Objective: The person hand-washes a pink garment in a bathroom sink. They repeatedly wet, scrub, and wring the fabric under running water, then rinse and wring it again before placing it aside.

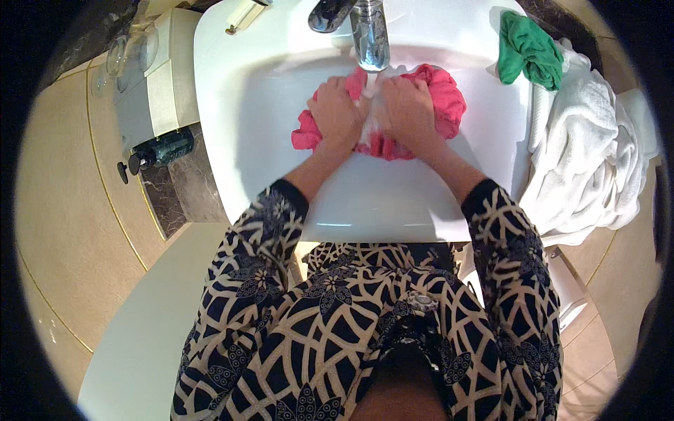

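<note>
White ceramic basin (365,193); within, left hand (340,116) and right hand (408,112), both curled closed on bunched pink-red cloth (447,102). Left: brown veined marble (199,175), dark pump bottle (172,146), beige gold-lined tiling (63,189). Right: heaped white towels (590,147). Rear: crumpled green cloth (526,49) on rim; running chrome tap (371,38).

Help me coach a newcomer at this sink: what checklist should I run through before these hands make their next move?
1. Hands on the cloth: ok; left hand and right hand both hold the red cloth.
2. Cloth within the white sink: ok.
3. Sleeves clear of the cloth: ok; both cuffs end on the forearms.
4. Green cloth kept apart: ok, on the sink's right rim.
5. Pump bottle out of the sink: ok, off to the left.
6. Suds rinsed out: cannot tell; the hands hide much of the cloth.
</note>
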A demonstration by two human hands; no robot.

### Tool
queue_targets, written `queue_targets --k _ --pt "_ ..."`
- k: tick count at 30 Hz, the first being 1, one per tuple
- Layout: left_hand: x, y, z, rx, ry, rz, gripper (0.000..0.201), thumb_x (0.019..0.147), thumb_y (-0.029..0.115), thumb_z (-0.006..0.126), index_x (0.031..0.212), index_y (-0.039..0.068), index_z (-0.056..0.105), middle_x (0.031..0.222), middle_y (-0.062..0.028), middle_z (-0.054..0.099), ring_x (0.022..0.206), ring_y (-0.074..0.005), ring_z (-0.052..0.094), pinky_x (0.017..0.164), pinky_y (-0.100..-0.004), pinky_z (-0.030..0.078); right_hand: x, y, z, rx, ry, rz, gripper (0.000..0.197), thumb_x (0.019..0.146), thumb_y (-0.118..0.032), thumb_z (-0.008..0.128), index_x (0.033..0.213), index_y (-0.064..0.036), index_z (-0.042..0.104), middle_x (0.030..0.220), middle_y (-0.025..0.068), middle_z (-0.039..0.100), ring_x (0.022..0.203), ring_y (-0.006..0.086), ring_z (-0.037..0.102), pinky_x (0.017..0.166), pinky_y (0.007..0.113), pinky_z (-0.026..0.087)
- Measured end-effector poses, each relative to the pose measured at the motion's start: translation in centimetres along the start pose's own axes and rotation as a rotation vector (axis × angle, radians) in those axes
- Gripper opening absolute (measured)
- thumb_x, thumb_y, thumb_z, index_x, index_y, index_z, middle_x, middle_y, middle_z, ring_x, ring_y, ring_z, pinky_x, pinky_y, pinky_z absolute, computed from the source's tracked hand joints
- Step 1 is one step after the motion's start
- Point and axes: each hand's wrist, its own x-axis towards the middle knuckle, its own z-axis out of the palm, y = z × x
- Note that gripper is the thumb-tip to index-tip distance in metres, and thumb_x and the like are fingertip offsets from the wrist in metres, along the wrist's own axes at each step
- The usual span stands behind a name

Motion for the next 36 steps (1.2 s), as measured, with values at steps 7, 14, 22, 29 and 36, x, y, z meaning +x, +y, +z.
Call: queue_targets --k 7,14,22,29,36 --pt "4.0 -1.1 0.6 -0.242 0.109 -0.214 0.032 0.079 0.034 0.052 0.078 0.004 0.063 0.073 -0.0149 0.063 0.069 -0.0301 0.061 0.062 -0.0389 0.047 4.8 0.2 0.0 0.208 -0.05 0.398 0.027 0.076 -0.031 0.047 0.095 -0.0189 0.061 0.083 0.0146 0.063 0.077 0.0315 0.061 0.071 0.042 0.047" --pt "0.3 -6.7 -7.4 -1.709 -0.476 -0.341 0.047 0.086 0.036 0.047 0.112 -0.002 0.049 0.105 -0.0127 0.057 0.094 -0.0191 0.056 0.085 -0.0287 0.043 3.7 -5.1 0.0 0.782 0.116 -0.086 0.046 0.068 -0.038 0.061 0.107 -0.0139 0.056 0.097 0.0182 0.059 0.091 0.0327 0.057 0.078 0.036 0.045" --pt "-5.7 -3.7 -4.4 -0.411 -0.005 0.289 0.051 0.076 0.03 0.06 0.117 0.001 0.047 0.123 -0.0212 0.04 0.114 -0.0342 0.038 0.098 -0.0407 0.027 -6.1 -1.1 -3.0 0.177 -0.022 -0.284 0.06 0.07 -0.036 0.064 0.123 -0.0208 0.042 0.114 0.0063 0.048 0.106 0.0222 0.048 0.092 0.057 0.026" --pt "-4.3 1.6 -1.5 -0.018 0.154 0.205 0.041 0.07 0.026 0.059 0.107 0.008 0.055 0.114 -0.0076 0.05 0.113 -0.0294 0.04 0.093 -0.0463 0.029 -4.5 0.8 0.0 0.174 0.092 -0.107 0.035 0.07 -0.025 0.058 0.101 -0.0091 0.051 0.098 0.0095 0.054 0.094 0.0239 0.051 0.085 0.047 0.035" --pt "2.7 -0.6 -0.4 -0.091 0.109 0.012 0.033 0.066 0.03 0.062 0.091 0.009 0.06 0.093 -0.0111 0.061 0.084 -0.0313 0.057 0.074 -0.0449 0.043 3.8 1.0 0.5 0.254 -0.138 0.29 0.023 0.076 -0.027 0.054 0.089 -0.0095 0.058 0.077 0.0127 0.06 0.074 0.0287 0.059 0.071 0.039 0.046"
